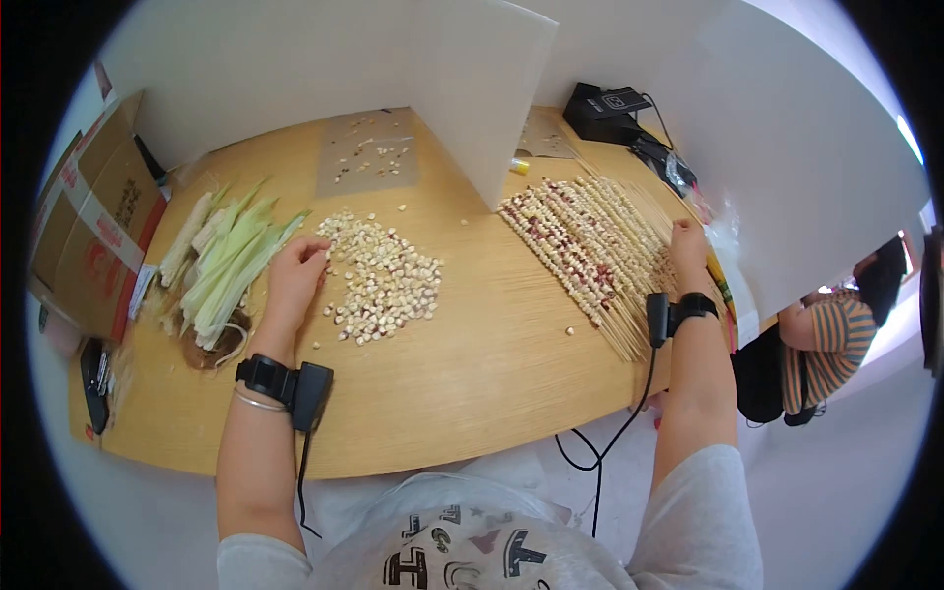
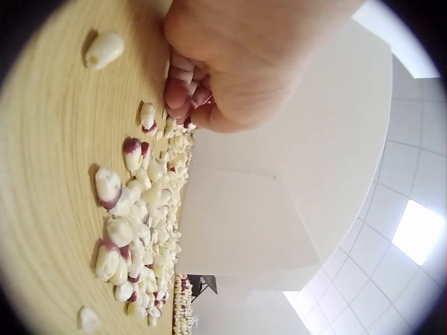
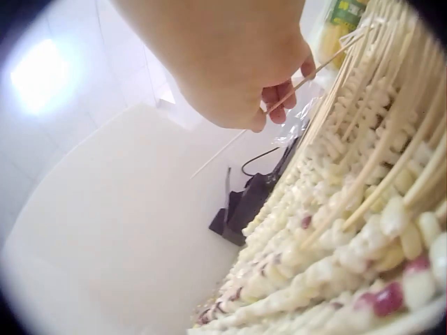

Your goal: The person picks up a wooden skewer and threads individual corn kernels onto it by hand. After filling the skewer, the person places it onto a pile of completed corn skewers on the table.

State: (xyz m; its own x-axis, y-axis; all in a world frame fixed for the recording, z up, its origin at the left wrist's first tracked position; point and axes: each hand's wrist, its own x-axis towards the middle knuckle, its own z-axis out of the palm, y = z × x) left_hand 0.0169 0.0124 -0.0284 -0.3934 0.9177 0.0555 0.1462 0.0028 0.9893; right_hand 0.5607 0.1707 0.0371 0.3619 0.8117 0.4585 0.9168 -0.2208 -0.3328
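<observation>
On the left of the table lies a loose pile of cream and dark-red corn kernels (image 1: 379,285). My left hand (image 1: 295,280) is at the pile's left edge, its fingers curled and the thumb tip against them, a reddish kernel (image 2: 187,122) showing at the tips. To the right, my right hand (image 1: 691,254) pinches a thin bare wooden skewer (image 3: 218,155) between thumb and fingers, tilted above the rows. Below it lie many skewers strung with kernels (image 1: 580,236), side by side, their bare ends (image 1: 621,329) toward me.
Corn cobs and green husks (image 1: 231,256) lie left of the pile, beside a cardboard box (image 1: 98,226). A white upright panel (image 1: 482,88) stands between the two areas. A black device (image 1: 602,113) sits at the back right. A person in a striped shirt (image 1: 836,339) is off to the right.
</observation>
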